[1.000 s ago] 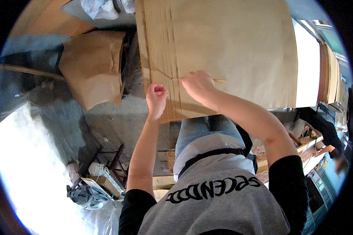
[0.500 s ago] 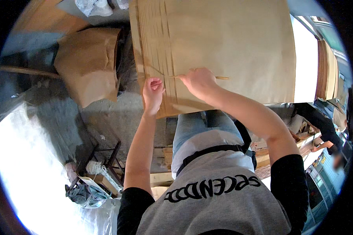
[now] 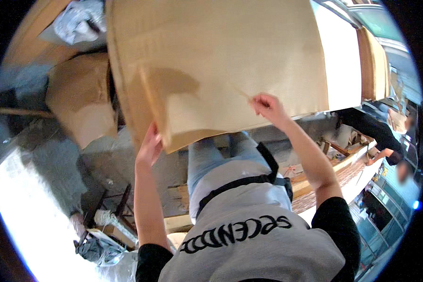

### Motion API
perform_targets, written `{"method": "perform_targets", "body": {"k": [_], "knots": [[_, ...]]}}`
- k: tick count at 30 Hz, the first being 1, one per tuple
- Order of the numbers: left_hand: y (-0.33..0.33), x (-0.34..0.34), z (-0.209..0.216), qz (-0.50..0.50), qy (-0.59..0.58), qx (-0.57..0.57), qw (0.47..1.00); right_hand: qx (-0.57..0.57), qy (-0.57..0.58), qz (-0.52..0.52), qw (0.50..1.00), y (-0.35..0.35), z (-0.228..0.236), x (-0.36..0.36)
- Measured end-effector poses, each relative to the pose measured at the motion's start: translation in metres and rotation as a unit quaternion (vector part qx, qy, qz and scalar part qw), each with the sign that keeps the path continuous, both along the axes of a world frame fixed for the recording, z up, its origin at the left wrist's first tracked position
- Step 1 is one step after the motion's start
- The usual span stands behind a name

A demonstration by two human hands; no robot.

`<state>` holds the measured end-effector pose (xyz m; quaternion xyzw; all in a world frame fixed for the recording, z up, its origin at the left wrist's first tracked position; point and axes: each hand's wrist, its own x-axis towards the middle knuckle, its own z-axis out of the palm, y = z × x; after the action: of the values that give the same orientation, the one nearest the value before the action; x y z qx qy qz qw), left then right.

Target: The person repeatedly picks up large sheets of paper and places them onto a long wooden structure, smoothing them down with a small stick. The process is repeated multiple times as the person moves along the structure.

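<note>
A large stack of brown paper sheets (image 3: pixel 221 51) lies in front of me. My left hand (image 3: pixel 149 146) is at its near left corner, fingers closed on the edge of the top sheet, which is lifted and curls there, throwing a shadow. In my right hand (image 3: pixel 269 109), pinched above the near part of the stack, is a thin light wooden stick (image 3: pixel 243 93) pointing up and left; motion blurs its tip, so its exact kind does not show.
Left of the stack hangs a creased brown sheet (image 3: pixel 82 103). A white sheet (image 3: pixel 341 56) and another brown pile (image 3: pixel 373 66) lie at the right. Beyond, a co-worker's arm (image 3: pixel 383 154) reaches over a wooden bench (image 3: pixel 343 164). Bundled cord (image 3: pixel 109 218) sits lower left.
My right hand has drawn the stick rightward, away from the left edge. My left hand has moved down and left and now grips the sheet's corner. The fanned edges no longer show.
</note>
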<state>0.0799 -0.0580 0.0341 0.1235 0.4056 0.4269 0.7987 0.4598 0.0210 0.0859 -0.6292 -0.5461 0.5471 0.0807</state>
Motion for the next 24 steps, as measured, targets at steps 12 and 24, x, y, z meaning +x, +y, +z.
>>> {"method": "perform_targets", "body": {"k": [12,24], "knots": [[-0.016,0.238,-0.022,0.156,0.122,-0.246,0.949,-0.223,0.183,0.044,0.956,-0.097,-0.050,0.083],[-0.015,0.233,-0.014,0.279,0.023,-0.238,0.930,-0.204,0.333,-0.407,0.826,-0.076,-0.069,0.235]]}}
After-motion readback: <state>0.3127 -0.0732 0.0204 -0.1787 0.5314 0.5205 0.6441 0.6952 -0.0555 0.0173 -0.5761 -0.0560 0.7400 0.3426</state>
